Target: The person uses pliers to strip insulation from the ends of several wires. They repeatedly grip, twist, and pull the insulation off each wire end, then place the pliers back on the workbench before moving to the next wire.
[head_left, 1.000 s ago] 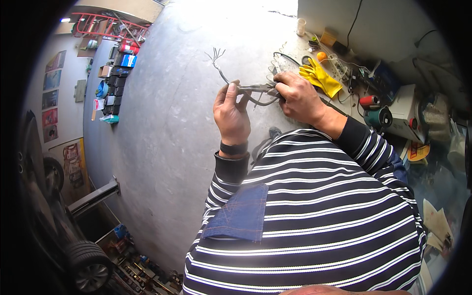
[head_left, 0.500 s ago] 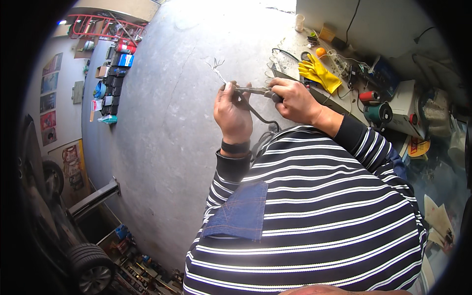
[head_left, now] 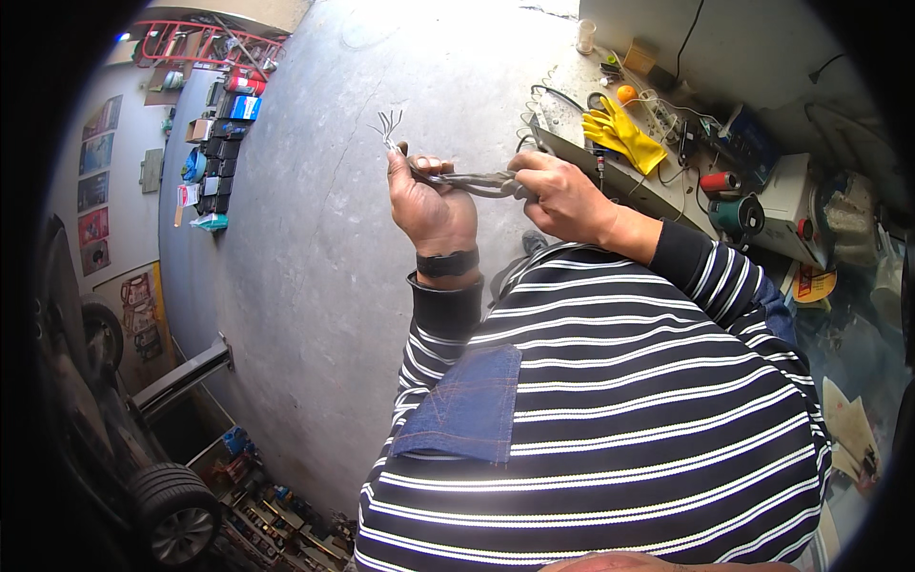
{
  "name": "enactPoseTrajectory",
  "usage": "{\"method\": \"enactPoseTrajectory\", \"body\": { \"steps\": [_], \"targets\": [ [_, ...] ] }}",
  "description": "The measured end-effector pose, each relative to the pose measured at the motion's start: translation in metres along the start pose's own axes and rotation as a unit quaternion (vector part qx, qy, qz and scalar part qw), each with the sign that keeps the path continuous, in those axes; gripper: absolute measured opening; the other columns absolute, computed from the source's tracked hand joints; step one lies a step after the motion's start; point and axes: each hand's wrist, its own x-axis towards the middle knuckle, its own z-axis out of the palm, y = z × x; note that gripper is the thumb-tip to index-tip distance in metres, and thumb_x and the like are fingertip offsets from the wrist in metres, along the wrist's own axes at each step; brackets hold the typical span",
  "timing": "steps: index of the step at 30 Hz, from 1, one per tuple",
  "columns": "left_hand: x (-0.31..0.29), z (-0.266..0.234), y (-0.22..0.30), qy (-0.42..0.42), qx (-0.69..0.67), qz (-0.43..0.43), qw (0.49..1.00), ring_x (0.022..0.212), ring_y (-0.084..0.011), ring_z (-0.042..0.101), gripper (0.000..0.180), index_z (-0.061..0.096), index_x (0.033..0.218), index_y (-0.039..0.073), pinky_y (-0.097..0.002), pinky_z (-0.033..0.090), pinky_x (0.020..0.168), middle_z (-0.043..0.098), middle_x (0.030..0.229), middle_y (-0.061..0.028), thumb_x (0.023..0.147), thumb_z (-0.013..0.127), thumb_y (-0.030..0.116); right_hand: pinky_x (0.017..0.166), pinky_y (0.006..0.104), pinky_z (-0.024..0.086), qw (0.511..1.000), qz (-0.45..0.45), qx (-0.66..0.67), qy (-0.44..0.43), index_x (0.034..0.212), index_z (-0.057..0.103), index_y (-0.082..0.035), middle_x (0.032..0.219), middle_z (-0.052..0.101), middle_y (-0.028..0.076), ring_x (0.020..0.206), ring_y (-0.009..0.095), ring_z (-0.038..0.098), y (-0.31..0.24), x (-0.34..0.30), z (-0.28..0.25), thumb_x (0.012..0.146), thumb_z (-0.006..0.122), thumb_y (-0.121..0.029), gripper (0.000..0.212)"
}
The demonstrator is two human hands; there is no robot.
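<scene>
My left hand [head_left: 431, 205] is closed around a dark cable [head_left: 425, 173]. Thin, pale wires [head_left: 389, 126] fan out from its end above the thumb. Across from it, my right hand [head_left: 564, 195] has its fingers wrapped around a long, dark, pliers-like tool [head_left: 488, 181], which reaches left toward the cable. Cable and tool run close together between the hands, and blur hides where one stops and the other starts. Both hands are in front of my striped top, over the grey floor.
At the right, a workbench [head_left: 564, 145] holds yellow gloves [head_left: 621, 135], an orange ball-like thing [head_left: 626, 94], a green power tool [head_left: 734, 217] and cords. Dark boxes [head_left: 221, 157] line the left wall. A car wheel [head_left: 177, 520] is at the lower left.
My left hand has moved left and turned, taking the splayed wires left with it. My right hand has shifted slightly left. The dark cable loop that hung below the hands no longer shows there.
</scene>
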Motion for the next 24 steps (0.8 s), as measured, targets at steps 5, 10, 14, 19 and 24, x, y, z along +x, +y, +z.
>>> {"method": "enactPoseTrajectory", "body": {
  "steps": [5,10,14,19,24],
  "targets": [
    [-0.004,0.004,0.003,-0.013,-0.015,0.02,1.0,0.065,-0.0118,0.046,0.024,0.058,0.109,0.01,-0.0316,0.044,0.069,0.047,0.071,0.0026,0.113,0.047,0.031,0.078,0.0457,0.054,1.0,-0.006,0.013,0.001,0.087,0.06,0.004,0.102,0.062,0.02,0.087,0.042,0.064,0.002,0.001,0.002,0.074,0.057,0.005,0.014],
    [-0.002,0.005,0.005,0.01,-0.012,0.021,1.0,0.063,-0.011,0.043,0.023,0.055,0.11,0.009,-0.0308,0.043,0.067,0.046,0.072,0.0031,0.112,0.047,0.031,0.069,0.041,0.054,0.974,0.137,0.14,-0.115,0.084,0.064,0.004,0.083,0.067,0.015,0.075,0.035,0.066,-0.001,0.004,0.001,0.08,0.057,-0.003,0.011],
    [-0.003,0.011,0.01,-0.009,-0.025,0.046,0.999,0.058,-0.011,0.039,0.023,0.055,0.106,0.01,-0.0315,0.04,0.07,0.044,0.065,0.0035,0.114,0.042,0.026,0.062,0.0326,0.051,0.783,0.301,0.5,-0.214,0.087,0.066,0.003,0.08,0.066,0.011,0.071,0.022,0.065,-0.009,0.004,-0.002,0.081,0.055,-0.005,0.015],
    [-0.001,0.01,0.01,-0.065,-0.049,0.068,0.994,0.06,-0.0121,0.043,0.022,0.056,0.107,0.009,-0.0317,0.041,0.071,0.046,0.066,0.0025,0.114,0.043,0.025,0.064,0.031,0.054,0.62,0.327,0.688,-0.188,0.1,0.064,0.004,0.088,0.062,0.013,0.073,0.019,0.063,-0.013,0.001,-0.004,0.077,0.056,-0.003,0.025],
    [0.019,-0.002,0.014,-0.034,0.013,0.013,0.999,0.076,-0.017,0.057,0.021,0.058,0.103,0.006,-0.0337,0.047,0.07,0.059,0.084,-0.0041,0.111,0.045,0.02,0.064,0.0355,0.052,0.868,0.303,0.352,-0.174,0.092,0.068,0.004,0.087,0.067,0.013,0.069,0.022,0.064,0.004,0.008,-0.003,0.08,0.06,-0.008,0.018]
  ]
}}
